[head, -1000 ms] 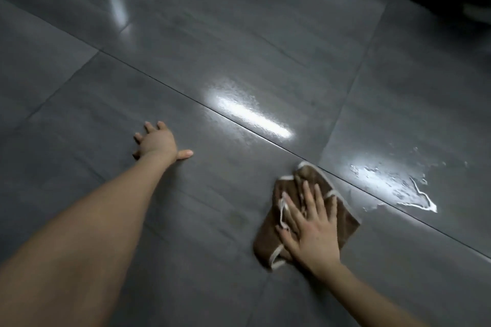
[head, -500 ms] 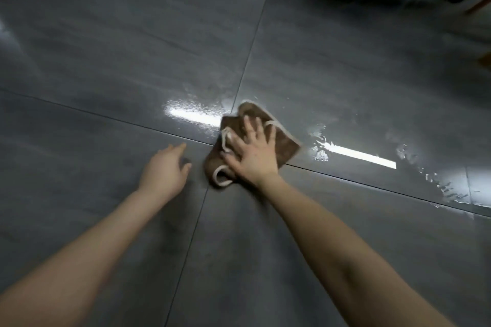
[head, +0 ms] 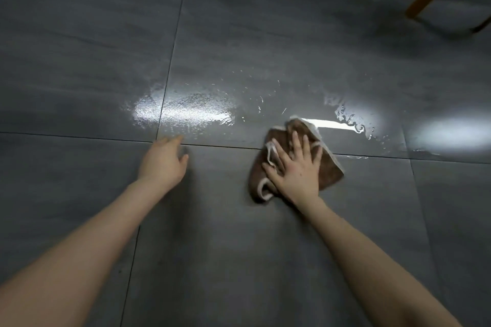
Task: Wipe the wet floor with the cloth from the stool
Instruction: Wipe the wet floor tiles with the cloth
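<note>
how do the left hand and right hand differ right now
The right hand presses flat on the brown cloth; the left hand holds nothing, over bare tile. The right hand's fingers are splayed; the left hand's lie close together, blurred. The left hand is near the streaky wet patch, the right hand near the beaded puddle. Both are bare, palm down.

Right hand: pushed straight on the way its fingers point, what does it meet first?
The right hand, flat on the cloth, would first reach the water film just beyond; nothing solid shows there, though depth is unclear.
</note>
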Demonstrator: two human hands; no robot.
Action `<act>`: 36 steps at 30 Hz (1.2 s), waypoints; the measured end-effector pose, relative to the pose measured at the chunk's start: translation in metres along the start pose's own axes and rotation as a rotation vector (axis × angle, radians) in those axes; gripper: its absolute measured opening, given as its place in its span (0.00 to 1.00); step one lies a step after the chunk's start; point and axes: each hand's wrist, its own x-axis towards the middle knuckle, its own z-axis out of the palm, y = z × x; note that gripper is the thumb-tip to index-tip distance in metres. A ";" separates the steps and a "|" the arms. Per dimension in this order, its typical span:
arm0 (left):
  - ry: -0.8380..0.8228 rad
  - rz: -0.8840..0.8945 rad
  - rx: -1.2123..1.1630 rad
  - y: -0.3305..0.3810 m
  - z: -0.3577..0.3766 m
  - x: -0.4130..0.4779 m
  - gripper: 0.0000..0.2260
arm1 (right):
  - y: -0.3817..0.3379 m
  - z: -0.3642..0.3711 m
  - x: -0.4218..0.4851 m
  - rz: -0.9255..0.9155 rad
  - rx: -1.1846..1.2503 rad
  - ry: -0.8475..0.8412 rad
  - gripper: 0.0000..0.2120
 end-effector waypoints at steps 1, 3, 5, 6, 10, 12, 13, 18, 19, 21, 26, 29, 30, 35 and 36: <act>0.013 0.006 -0.008 0.002 0.001 -0.001 0.20 | -0.019 0.002 0.030 0.026 0.003 0.000 0.32; 0.055 0.011 -0.031 0.004 -0.001 -0.004 0.20 | -0.063 0.007 0.084 0.019 0.012 -0.055 0.32; 0.131 0.014 -0.057 0.003 -0.008 -0.007 0.19 | -0.112 0.013 0.117 -0.067 0.002 -0.113 0.29; 0.178 0.010 -0.068 0.003 -0.014 -0.009 0.19 | -0.135 0.017 0.122 -0.134 -0.004 -0.136 0.28; 0.297 -0.060 -0.053 -0.016 -0.041 -0.019 0.17 | -0.198 0.031 0.066 -0.502 0.015 -0.189 0.28; 0.297 -0.091 -0.020 -0.033 -0.052 -0.024 0.18 | -0.202 0.036 0.014 -0.628 0.134 -0.209 0.26; 0.297 -0.108 -0.009 -0.041 -0.058 -0.027 0.19 | -0.198 0.036 -0.010 -0.671 0.209 -0.255 0.25; 0.353 -0.162 -0.009 -0.065 -0.083 -0.052 0.19 | -0.187 -0.002 -0.083 -0.475 0.800 -0.395 0.05; 0.369 -0.157 -0.009 -0.069 -0.087 -0.058 0.19 | -0.192 -0.020 -0.081 -0.383 0.943 -0.446 0.07; 0.396 -0.173 -0.006 -0.080 -0.096 -0.071 0.20 | -0.195 -0.042 -0.065 -0.219 1.181 -0.656 0.05; 0.474 -0.251 0.041 -0.116 -0.119 -0.110 0.20 | -0.165 -0.059 0.002 -0.030 0.782 -0.258 0.25; 0.486 -0.291 0.080 -0.140 -0.126 -0.132 0.20 | -0.180 -0.045 0.001 -0.355 0.422 -0.060 0.27; 0.485 -0.314 0.090 -0.148 -0.126 -0.138 0.20 | -0.191 -0.032 -0.010 -0.501 0.321 -0.099 0.28; 0.452 -0.365 0.102 -0.172 -0.121 -0.159 0.20 | -0.197 0.036 -0.030 -1.018 -0.142 -0.295 0.31; 0.448 -0.369 0.110 -0.178 -0.120 -0.164 0.20 | -0.197 0.036 -0.012 -1.008 -0.149 -0.271 0.29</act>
